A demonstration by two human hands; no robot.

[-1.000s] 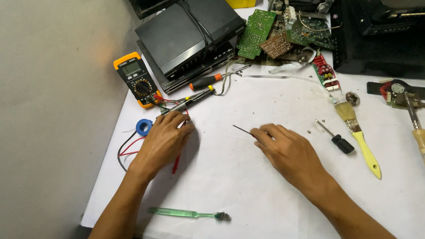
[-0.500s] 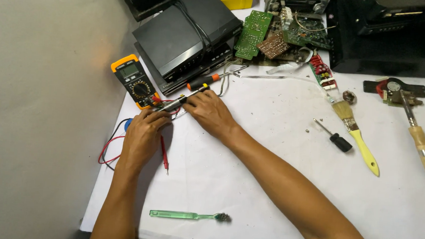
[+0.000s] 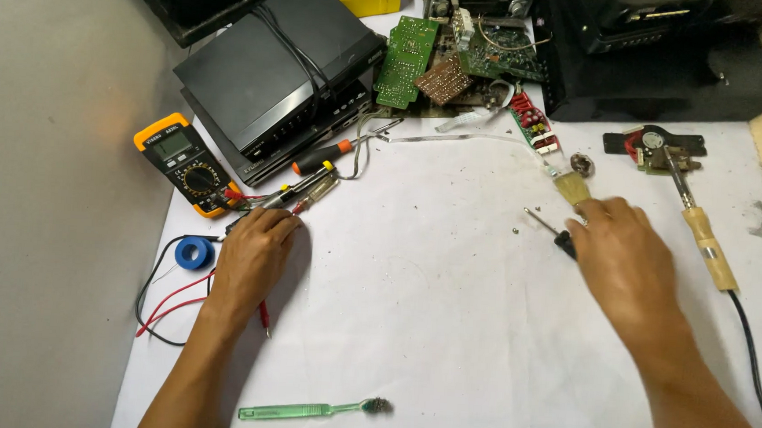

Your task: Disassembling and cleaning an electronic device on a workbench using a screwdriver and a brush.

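While left hand (image 3: 253, 255) rests fingers flat by the red probe (image 3: 262, 314) | right hand (image 3: 618, 255) closes loosely over the small screwdriver (image 3: 553, 232), not yet lifted | boards (image 3: 405, 59) untouched on desk (image 3: 445, 315)

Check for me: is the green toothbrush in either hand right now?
No, the green toothbrush lies alone on the white sheet, below the left hand and far from the right hand.
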